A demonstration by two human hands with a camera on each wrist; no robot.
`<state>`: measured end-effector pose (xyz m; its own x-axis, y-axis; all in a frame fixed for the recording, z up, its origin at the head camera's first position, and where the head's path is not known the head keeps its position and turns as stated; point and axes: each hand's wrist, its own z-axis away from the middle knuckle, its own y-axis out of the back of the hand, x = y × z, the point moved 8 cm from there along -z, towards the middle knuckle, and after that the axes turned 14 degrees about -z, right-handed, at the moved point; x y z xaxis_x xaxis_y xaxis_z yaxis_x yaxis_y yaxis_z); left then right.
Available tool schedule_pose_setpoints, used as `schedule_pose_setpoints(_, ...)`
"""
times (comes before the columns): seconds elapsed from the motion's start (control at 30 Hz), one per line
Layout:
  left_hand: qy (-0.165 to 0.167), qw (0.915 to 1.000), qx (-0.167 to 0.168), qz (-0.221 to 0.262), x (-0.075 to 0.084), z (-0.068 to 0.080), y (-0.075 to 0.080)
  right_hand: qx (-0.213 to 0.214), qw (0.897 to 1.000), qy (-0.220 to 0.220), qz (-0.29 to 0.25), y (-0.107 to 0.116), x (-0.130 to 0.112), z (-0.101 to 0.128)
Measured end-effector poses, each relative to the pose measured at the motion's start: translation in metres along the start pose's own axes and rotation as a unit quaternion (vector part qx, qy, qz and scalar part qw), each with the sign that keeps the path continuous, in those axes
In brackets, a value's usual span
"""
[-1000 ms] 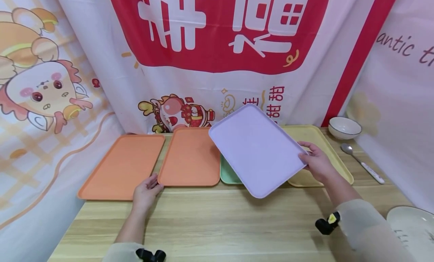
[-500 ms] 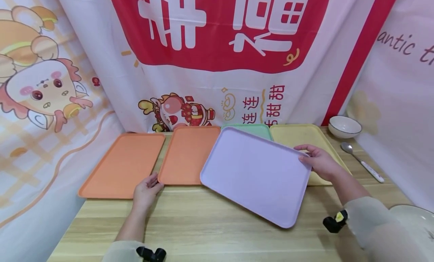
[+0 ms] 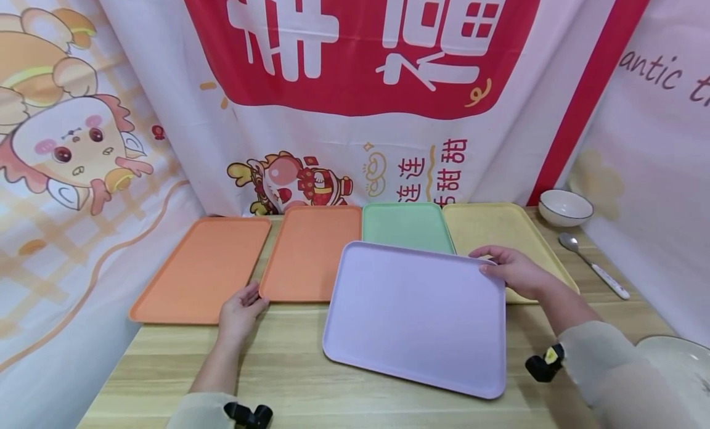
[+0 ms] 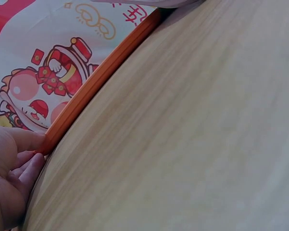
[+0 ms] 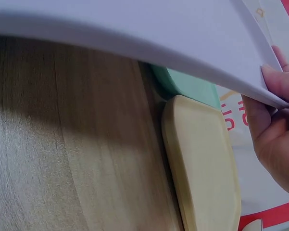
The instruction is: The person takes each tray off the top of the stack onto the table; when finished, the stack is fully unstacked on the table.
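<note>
My right hand (image 3: 513,270) grips a lavender tray (image 3: 416,318) by its far right corner, thumb on the upper face and fingers beneath. In the right wrist view the lavender tray (image 5: 182,29) is raised above the wooden tabletop, its near side casting a shadow. It overlaps the near part of a green tray (image 3: 407,224) and edges of its neighbours. My left hand (image 3: 240,312) pinches the near left corner of an orange tray (image 3: 307,250). That corner shows between thumb and fingers in the left wrist view, along the orange rim (image 4: 91,86).
Another orange tray (image 3: 202,275) lies at the far left, a yellow tray (image 3: 490,225) at the right of the row. A white bowl (image 3: 566,208), a spoon (image 3: 593,265) and a plate (image 3: 677,361) are at the right. Printed cloth (image 3: 355,139) hangs behind.
The lavender tray has come down toward the near side and turned to lie nearly square to the table, uncovering the far part of the green tray. The left hand has stayed at the orange tray's corner.
</note>
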<state>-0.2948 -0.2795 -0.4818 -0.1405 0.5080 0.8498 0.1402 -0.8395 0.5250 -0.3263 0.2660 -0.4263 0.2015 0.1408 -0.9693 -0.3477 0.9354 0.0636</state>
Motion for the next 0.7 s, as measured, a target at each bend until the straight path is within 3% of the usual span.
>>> schedule_pose_setpoints(0.57,0.009,0.9999,-0.007,-0.002,-0.003,-0.001,-0.001,-0.023,0.997,-0.047,0.064,-0.023,0.023,-0.01)
schedule_pose_setpoints(0.7,0.009,0.9999,-0.005,-0.003,-0.003,-0.002,-0.001,-0.033,0.995,-0.036,0.087,-0.028,0.028,-0.013)
